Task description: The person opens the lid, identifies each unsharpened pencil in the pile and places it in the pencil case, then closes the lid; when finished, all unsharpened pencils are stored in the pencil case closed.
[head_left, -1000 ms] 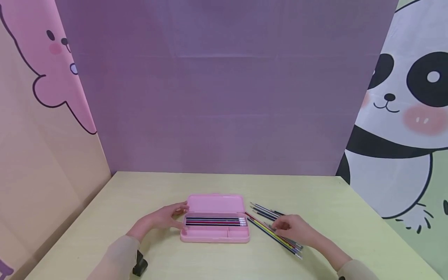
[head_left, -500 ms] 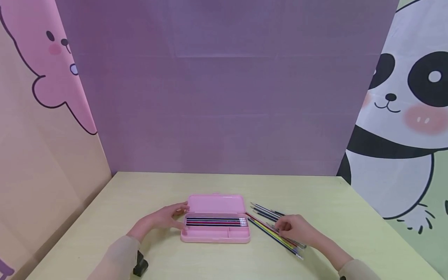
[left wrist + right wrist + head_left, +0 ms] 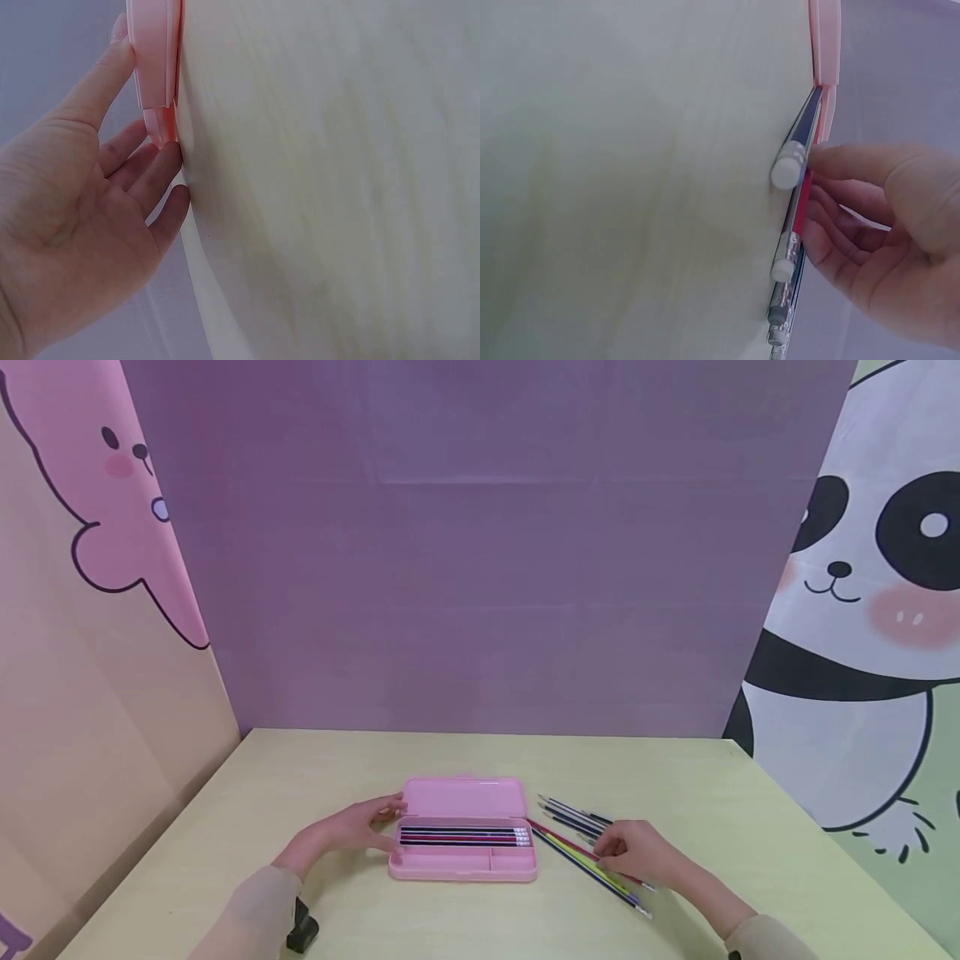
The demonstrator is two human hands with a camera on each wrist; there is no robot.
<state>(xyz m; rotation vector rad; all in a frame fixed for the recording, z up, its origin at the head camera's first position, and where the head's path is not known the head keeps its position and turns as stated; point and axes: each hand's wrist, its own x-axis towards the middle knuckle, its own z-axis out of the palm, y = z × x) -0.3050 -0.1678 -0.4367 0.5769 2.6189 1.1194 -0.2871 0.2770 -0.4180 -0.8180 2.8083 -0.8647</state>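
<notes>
A pink pencil case (image 3: 442,864) lies with its lid (image 3: 463,797) folded back, several striped pencils (image 3: 461,836) side by side in its rear compartment. My left hand (image 3: 355,825) is at its left end. In the left wrist view the thumb (image 3: 97,86) rests against the case, the other fingers loosely bent by the lid. To the right, my right hand (image 3: 637,853) pinches a red pencil (image 3: 570,844) between thumb and fingertips, low over the loose pencils. Its white eraser (image 3: 784,270) shows in the right wrist view. A yellow-green pencil (image 3: 558,844) and a dark pencil (image 3: 592,874) lie beside it.
Several more loose pencils (image 3: 566,812) lie behind the right hand, their points toward the back left. A black object (image 3: 302,928) sits by the left sleeve. A purple backdrop (image 3: 480,568) stands at the table's (image 3: 337,760) far edge.
My right hand has shifted slightly right among the loose pencils. The red pencil's eraser end now stands apart from the yellow-green and dark ones. The left hand and case hold their places.
</notes>
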